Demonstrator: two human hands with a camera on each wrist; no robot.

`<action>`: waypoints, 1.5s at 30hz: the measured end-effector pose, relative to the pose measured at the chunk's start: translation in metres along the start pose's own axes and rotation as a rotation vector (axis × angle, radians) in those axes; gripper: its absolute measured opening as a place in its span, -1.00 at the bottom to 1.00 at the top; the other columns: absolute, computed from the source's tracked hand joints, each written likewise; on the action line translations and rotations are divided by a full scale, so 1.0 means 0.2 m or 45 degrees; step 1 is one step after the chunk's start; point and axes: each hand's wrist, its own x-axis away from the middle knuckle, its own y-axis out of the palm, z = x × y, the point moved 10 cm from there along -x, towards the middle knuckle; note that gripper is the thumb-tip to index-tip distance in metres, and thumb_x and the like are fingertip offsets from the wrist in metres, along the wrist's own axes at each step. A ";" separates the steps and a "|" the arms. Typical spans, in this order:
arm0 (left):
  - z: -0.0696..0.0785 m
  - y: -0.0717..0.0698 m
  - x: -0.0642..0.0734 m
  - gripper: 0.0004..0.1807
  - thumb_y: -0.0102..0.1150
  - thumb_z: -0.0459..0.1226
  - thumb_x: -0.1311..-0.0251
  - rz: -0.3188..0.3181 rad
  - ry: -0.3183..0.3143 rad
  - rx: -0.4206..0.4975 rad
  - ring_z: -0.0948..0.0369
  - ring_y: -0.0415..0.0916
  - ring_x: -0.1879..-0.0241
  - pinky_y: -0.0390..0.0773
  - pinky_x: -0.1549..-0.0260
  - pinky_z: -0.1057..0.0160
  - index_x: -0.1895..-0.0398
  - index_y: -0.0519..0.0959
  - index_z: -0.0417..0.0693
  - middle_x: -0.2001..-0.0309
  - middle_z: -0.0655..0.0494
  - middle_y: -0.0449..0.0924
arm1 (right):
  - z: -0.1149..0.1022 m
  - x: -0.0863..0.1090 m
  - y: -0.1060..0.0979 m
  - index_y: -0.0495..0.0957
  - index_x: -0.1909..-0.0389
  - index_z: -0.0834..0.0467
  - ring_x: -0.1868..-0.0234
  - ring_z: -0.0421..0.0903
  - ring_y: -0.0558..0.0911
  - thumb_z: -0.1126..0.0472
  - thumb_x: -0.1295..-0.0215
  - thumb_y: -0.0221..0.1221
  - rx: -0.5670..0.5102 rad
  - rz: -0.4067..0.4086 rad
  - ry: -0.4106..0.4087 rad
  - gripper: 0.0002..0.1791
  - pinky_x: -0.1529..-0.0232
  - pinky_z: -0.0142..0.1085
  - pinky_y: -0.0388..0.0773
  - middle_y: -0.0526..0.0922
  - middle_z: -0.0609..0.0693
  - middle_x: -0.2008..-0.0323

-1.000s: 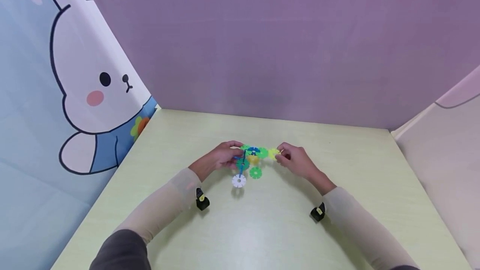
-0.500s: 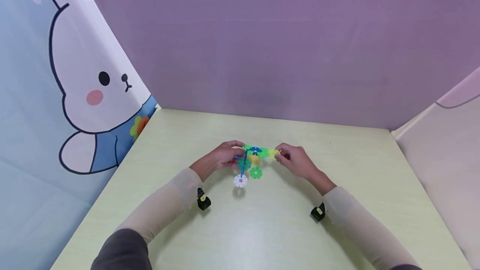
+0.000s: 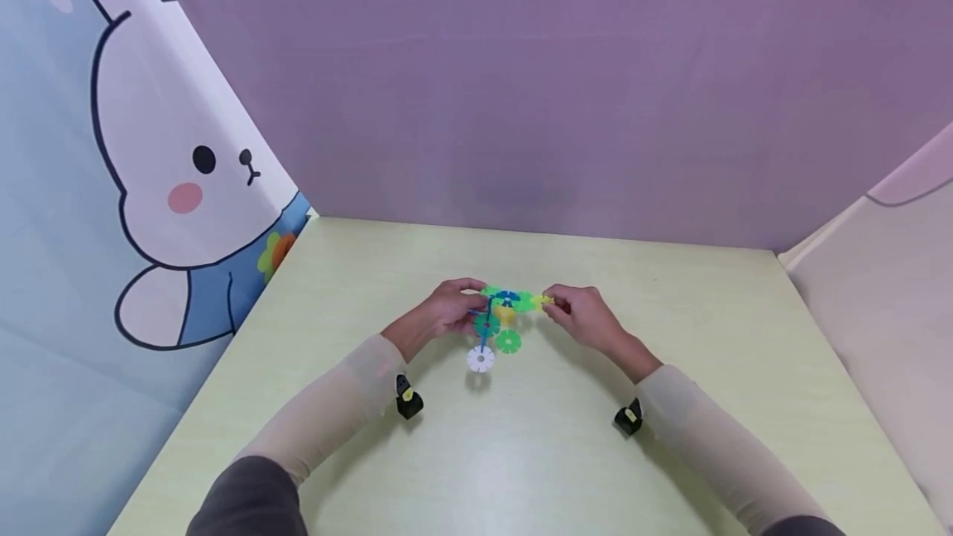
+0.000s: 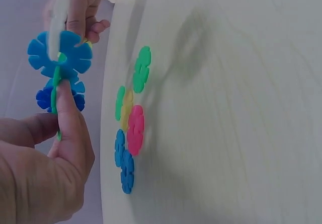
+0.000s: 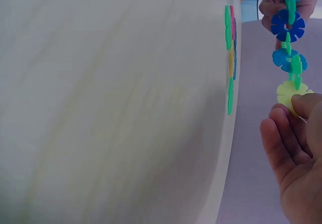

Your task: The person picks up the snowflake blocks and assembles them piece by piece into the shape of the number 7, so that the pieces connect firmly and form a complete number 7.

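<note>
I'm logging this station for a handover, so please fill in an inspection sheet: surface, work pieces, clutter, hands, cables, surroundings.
Surface: pale table, shadows across it.
Work pieces: chain of notched discs, held up between the hands.
Clutter: loose discs in green, yellow, pink and blue, lying close together.
Hands: left hand grips the chain; right hand pinches a yellow disc at its end.
Cables: nothing seen.
Surroundings: purple backdrop; rabbit-print cloth on the left.

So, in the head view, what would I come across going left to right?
Rabbit print → left grip → lower green disc → pinched yellow disc → right grip.
</note>
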 end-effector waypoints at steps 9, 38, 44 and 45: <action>0.02 0.03 -0.01 -0.64 0.14 -0.36 -0.43 -0.003 0.002 -0.010 0.23 0.63 0.58 0.72 0.55 0.24 -0.25 0.52 -0.02 0.35 0.06 0.65 | 0.00 0.00 -0.02 0.66 0.16 0.18 0.55 -0.25 0.37 0.29 -0.42 0.24 -0.002 0.027 -0.018 -0.93 0.53 -0.45 0.36 0.54 -0.11 0.55; 0.12 0.11 -0.02 -0.53 0.06 0.02 -0.50 -0.203 0.147 -0.525 0.19 0.55 0.11 0.67 0.04 0.04 -0.31 0.54 -0.01 -0.15 0.01 0.60 | -0.03 -0.04 0.02 0.69 0.16 0.13 0.51 -0.28 0.44 0.24 -0.39 0.28 -0.060 -0.074 -0.038 -0.92 0.48 -0.45 0.45 0.61 -0.12 0.50; 0.14 0.12 -0.02 -0.58 0.05 0.02 -0.50 -0.152 0.151 -0.632 0.21 0.51 -0.02 0.55 -0.05 0.17 -0.26 0.60 0.09 -0.20 0.11 0.60 | -0.02 -0.04 0.02 0.68 0.18 0.12 0.52 -0.26 0.44 0.23 -0.39 0.28 -0.065 -0.085 -0.026 -0.93 0.48 -0.44 0.45 0.60 -0.13 0.51; 0.14 0.12 -0.02 -0.58 0.05 0.02 -0.50 -0.152 0.152 -0.642 0.19 0.51 -0.07 0.54 -0.10 0.14 -0.26 0.61 0.09 -0.22 0.11 0.60 | -0.02 -0.04 0.02 0.68 0.18 0.11 0.52 -0.26 0.44 0.23 -0.40 0.28 -0.068 -0.087 -0.025 -0.94 0.49 -0.44 0.44 0.60 -0.13 0.52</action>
